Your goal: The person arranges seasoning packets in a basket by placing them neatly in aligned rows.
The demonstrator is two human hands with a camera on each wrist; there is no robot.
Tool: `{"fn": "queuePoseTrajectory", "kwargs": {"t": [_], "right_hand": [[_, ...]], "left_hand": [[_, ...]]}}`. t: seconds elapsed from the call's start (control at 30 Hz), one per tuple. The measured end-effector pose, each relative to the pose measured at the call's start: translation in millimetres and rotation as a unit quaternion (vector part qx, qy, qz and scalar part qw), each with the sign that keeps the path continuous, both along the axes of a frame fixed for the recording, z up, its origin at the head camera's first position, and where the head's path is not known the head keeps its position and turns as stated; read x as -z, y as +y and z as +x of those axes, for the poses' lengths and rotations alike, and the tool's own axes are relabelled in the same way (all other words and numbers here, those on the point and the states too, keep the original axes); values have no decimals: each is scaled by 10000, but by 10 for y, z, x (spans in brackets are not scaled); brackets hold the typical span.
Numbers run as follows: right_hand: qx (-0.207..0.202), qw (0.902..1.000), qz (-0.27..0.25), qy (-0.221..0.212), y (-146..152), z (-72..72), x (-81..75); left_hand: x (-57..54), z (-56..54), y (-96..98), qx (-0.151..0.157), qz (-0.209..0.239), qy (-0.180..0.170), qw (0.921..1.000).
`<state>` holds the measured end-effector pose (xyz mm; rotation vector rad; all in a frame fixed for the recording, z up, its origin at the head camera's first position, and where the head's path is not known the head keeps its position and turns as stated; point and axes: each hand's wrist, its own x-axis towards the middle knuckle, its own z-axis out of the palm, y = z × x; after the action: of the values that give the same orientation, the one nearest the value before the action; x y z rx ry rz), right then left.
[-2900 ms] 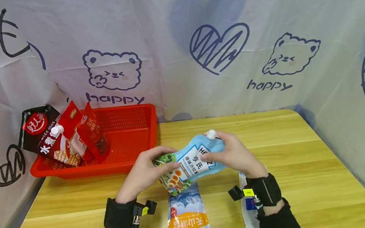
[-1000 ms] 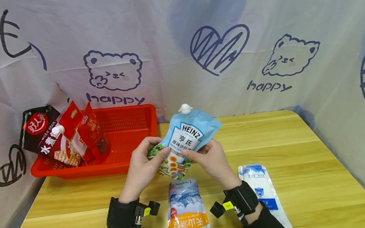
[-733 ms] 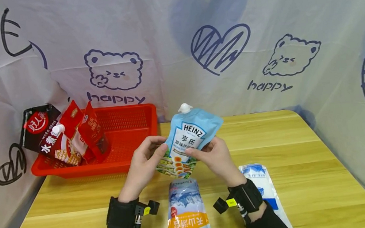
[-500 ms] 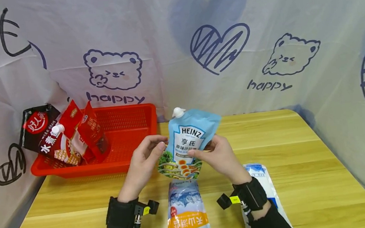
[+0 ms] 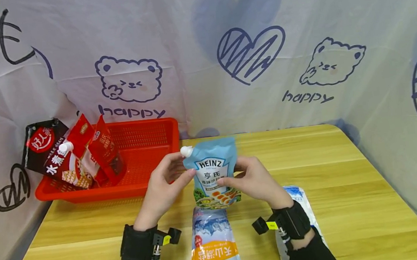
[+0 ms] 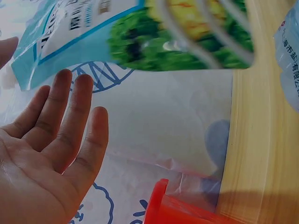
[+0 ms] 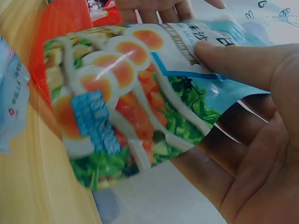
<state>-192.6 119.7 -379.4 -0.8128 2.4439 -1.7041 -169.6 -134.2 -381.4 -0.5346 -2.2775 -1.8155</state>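
My right hand (image 5: 256, 182) pinches a light blue Heinz salad dressing pouch (image 5: 211, 163), thumb on its front and fingers behind it. The pouch stands roughly upright in the head view, its white cap (image 5: 186, 151) at the upper left. Egg and salad pictures cover its lower part, which fills much of the right wrist view. Beside the capped side is my left hand (image 5: 163, 188); in the left wrist view its fingers (image 6: 77, 102) are spread and loosely extended below the pouch. A light blue bag with an orange band (image 5: 214, 251) lies flat below the pouch.
A red plastic basket (image 5: 149, 138) stands at the back left, holding a black-and-red packet (image 5: 41, 139) and red pouches (image 5: 105, 150). A white-and-blue bag (image 5: 297, 192) lies partly hidden under the right wrist. A printed cloth (image 5: 196, 85) rises behind the wooden table (image 5: 351, 200).
Both hands held the pouch; the left has let go of it. The right hand has turned the pouch, tipping its cap leftward and lower, and moved slightly right.
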Motion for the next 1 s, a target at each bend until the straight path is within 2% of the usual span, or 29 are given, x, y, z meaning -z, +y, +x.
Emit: {"fn": "queuePoseTrajectory", "kwargs": {"t": [0.2, 0.37, 0.47, 0.73, 0.83, 1.0], "right_hand": [[-411, 9979, 451, 236, 35, -16, 32], [-712, 9959, 539, 105, 24, -24, 47], [-765, 9957, 524, 52, 20, -28, 49], [-725, 9965, 395, -93, -46, -45, 90], [-594, 9979, 176, -177, -102, -58, 107], [-56, 9994, -243, -235, -229, -101, 130]], "left_hand": [[-28, 18, 10, 53, -39, 200, 9998], [-62, 60, 9, 72, -120, 202, 9997], [-100, 74, 12, -8, -331, 286, 9990], [-285, 107, -7, -445, -1198, 788, 9887], [-372, 115, -36, -614, -1317, 869, 9856], [-547, 118, -134, -1045, -1254, 1029, 9812]]}}
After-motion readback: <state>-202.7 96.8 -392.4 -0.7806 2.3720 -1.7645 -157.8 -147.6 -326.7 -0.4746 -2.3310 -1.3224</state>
